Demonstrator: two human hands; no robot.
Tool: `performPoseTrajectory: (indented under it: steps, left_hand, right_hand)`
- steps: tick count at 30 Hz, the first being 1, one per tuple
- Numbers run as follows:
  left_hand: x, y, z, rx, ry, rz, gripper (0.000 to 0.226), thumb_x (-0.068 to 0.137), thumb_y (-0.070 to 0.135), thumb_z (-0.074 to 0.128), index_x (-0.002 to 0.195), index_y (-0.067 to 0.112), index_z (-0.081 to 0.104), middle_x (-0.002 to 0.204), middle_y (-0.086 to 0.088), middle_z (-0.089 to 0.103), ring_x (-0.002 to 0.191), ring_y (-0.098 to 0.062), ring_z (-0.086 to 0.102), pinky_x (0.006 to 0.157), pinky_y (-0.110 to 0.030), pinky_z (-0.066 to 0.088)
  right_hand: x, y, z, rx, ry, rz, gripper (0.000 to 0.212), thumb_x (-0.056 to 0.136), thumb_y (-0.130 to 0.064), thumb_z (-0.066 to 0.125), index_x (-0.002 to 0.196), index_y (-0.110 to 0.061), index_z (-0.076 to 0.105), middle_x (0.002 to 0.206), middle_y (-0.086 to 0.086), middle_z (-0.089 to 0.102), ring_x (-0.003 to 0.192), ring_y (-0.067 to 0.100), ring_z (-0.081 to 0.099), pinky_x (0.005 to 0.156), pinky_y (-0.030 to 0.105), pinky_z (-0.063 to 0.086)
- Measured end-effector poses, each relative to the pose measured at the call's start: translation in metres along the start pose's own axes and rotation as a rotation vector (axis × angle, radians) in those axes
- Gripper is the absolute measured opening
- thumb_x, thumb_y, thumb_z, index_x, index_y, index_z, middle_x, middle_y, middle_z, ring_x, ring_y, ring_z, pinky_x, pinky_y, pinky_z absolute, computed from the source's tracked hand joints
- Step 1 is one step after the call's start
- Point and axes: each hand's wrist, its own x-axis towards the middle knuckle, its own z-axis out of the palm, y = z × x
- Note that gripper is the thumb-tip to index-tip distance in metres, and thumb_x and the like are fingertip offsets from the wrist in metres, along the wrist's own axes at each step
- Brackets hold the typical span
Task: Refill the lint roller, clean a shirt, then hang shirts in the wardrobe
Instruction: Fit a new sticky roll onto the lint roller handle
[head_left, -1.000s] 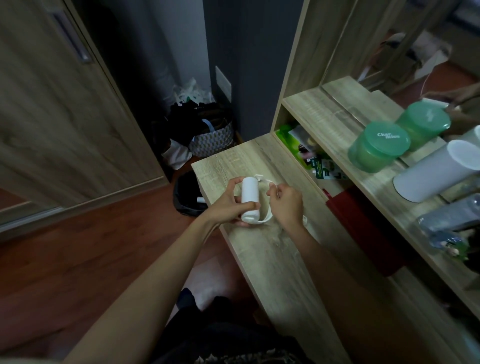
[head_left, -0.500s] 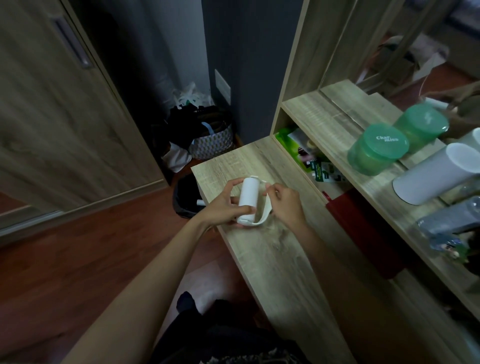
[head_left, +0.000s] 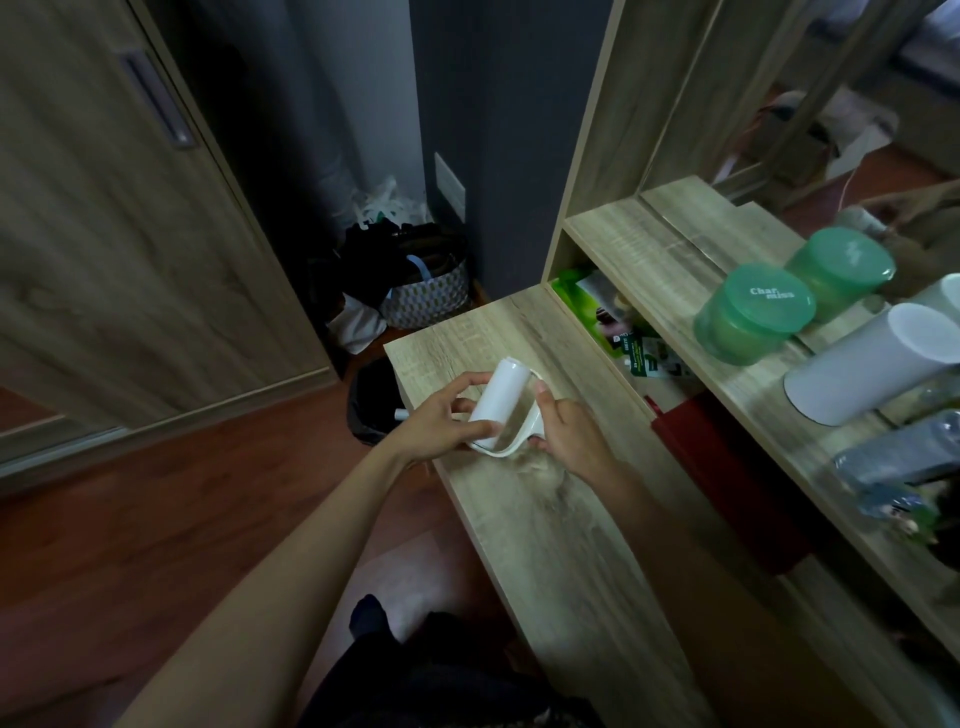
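Lint roller refill (head_left: 497, 397): fitting it to the frame (head_left: 511, 446).
My left hand (head_left: 441, 428) wraps the refill, my right hand (head_left: 571, 441) pinches the frame; I'd keep axes aligned and push straight until seated.

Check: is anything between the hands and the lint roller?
Nothing visible is. The left hand grips the white roll, and the right hand holds the roller's white frame beside it.
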Motion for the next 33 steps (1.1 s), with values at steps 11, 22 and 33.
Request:
performPoseTrajectory:
  steps: [11, 22, 33]
  left_hand:
    - [0.010, 0.008, -0.022, -0.160, 0.216, 0.020, 0.035, 0.082, 0.015, 0.073, 0.112, 0.022, 0.057, 0.096, -0.004, 0.067, 0.087, -0.014, 0.064, 0.071, -0.023, 0.056]
    - [0.013, 0.022, -0.033, -0.258, 0.217, 0.035, 0.034, 0.085, 0.020, 0.071, 0.118, 0.013, 0.064, 0.115, -0.008, 0.064, 0.095, -0.022, 0.070, 0.072, -0.025, 0.058]
    - [0.000, 0.019, -0.114, -0.228, 0.476, 0.099, 0.014, 0.094, 0.017, 0.060, 0.103, 0.008, 0.065, 0.074, 0.002, 0.066, 0.057, -0.001, 0.062, 0.073, -0.029, 0.056]
  right_hand:
    - [-0.005, -0.013, -0.004, 0.457, -0.206, 0.004, 0.049, 0.099, -0.038, 0.041, 0.097, 0.000, 0.072, 0.063, 0.005, 0.055, 0.055, 0.011, 0.050, 0.053, 0.020, 0.042]
    - [-0.013, -0.029, 0.020, 1.126, -0.576, 0.207, 0.061, 0.092, -0.062, 0.026, 0.066, -0.014, 0.053, 0.037, -0.002, 0.033, 0.025, 0.006, 0.026, 0.033, 0.019, 0.010]
    - [-0.001, -0.077, 0.053, 0.939, -0.404, 0.047, 0.061, 0.085, -0.069, 0.027, 0.063, -0.017, 0.048, 0.041, -0.001, 0.029, 0.027, 0.009, 0.023, 0.033, 0.020, 0.012]
